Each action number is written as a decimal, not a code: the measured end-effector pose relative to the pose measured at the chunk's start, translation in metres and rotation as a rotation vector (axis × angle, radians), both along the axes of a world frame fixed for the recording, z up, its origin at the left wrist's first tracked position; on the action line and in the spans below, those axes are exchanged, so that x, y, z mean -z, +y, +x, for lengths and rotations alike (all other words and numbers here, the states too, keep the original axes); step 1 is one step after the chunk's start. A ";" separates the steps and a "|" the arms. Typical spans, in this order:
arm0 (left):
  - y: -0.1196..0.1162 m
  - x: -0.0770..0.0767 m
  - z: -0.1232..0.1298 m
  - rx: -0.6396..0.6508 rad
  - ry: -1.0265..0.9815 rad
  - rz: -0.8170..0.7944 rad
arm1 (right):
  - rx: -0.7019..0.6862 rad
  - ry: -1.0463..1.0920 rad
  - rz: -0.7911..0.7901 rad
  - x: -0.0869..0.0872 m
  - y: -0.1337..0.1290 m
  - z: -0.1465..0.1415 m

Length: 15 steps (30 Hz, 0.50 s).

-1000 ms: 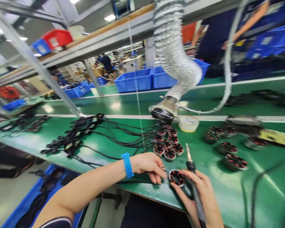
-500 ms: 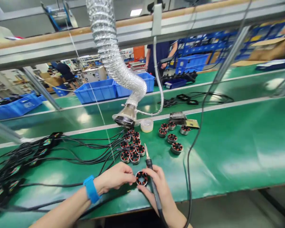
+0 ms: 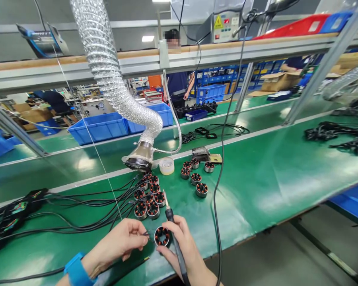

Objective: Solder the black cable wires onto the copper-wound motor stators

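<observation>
Your hands meet at the near edge of the green conveyor belt point(image 3: 256, 190) in the head view, about 6 o'clock in the frame. Your left hand point(image 3: 119, 242), wearing a blue wrist strap point(image 3: 76, 272), comes in from 8 o'clock with fingers curled and its fingertips pinched on a thin black lead that runs to the motor stator point(image 3: 162, 236). Your right hand point(image 3: 183, 252) rises from 5 o'clock, fingers wrapped shut around the soldering iron point(image 3: 170, 216), while its thumb and forefinger steady the stator's right flank.

The stator sits flat on the belt between both hands, its open bore facing up, touching your right fingers and just beside your left fingertips. The iron's long axis runs from 5 o'clock up to 11 o'clock, its tip pointing away from you past the stator toward the cluster of wired stators point(image 3: 149, 194). The right hand is the nearer to the stator; the left lies a little to its 9 o'clock.

Beyond, at 12 o'clock from your hands, the fume extraction hose point(image 3: 113, 87) hangs with its nozzle just over the cluster. A solder spool point(image 3: 166, 165) stands beside it, and loose stators point(image 3: 197, 178) lie at 1 o'clock. Black cables point(image 3: 77, 206) fan out toward 9 o'clock.
</observation>
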<state>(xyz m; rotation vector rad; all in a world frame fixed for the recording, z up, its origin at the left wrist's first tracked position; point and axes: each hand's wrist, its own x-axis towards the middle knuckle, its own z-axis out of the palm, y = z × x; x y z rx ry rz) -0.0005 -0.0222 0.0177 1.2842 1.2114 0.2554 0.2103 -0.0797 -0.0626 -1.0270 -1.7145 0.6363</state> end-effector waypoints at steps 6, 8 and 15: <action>0.003 0.002 0.003 -0.025 0.007 0.042 | 0.027 -0.044 0.022 0.000 0.000 0.000; 0.002 0.005 0.003 -0.028 0.039 0.076 | 0.032 -0.038 0.011 0.001 -0.001 0.000; 0.002 0.010 0.004 0.001 0.040 0.210 | 0.019 -0.004 0.016 0.003 -0.001 -0.001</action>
